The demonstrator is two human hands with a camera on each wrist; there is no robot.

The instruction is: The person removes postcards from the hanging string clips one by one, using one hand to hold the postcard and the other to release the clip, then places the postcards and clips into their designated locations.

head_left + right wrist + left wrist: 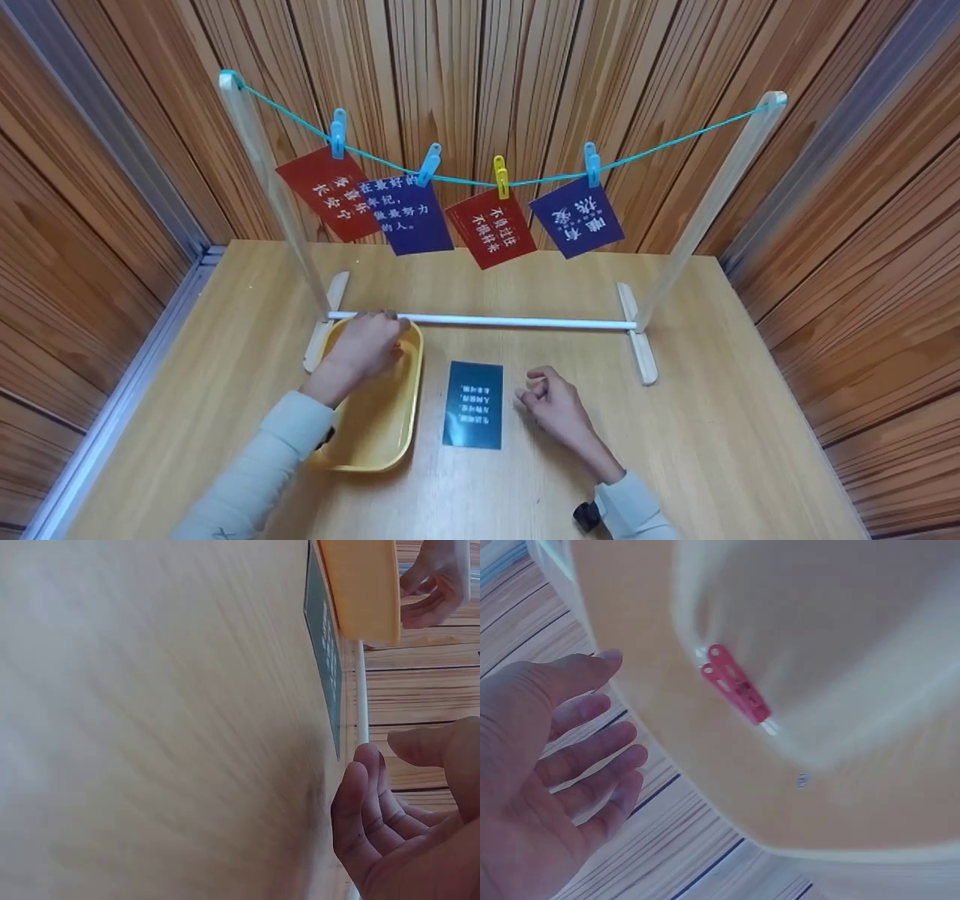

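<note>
My left hand (366,343) hovers over the far end of a yellow tray (414,405), fingers loosely bent and holding nothing. Inside the tray, the left wrist view shows a red clothespin (736,686) lying near the wall, apart from the fingertips. A dark green card (474,424) printed with white characters lies flat on the table, right of the tray. Just to the right of that card is my right hand (556,405), its fingers relaxed and half curled round nothing.
Behind the tray stands a wooden rack with a white crossbar (517,322) and two posts (724,195). On its sagging green string (675,141), blue clothespins (592,165) and a yellow clothespin (501,178) hold red cards (491,232) and purple cards (577,217). Wood-plank walls enclose the table.
</note>
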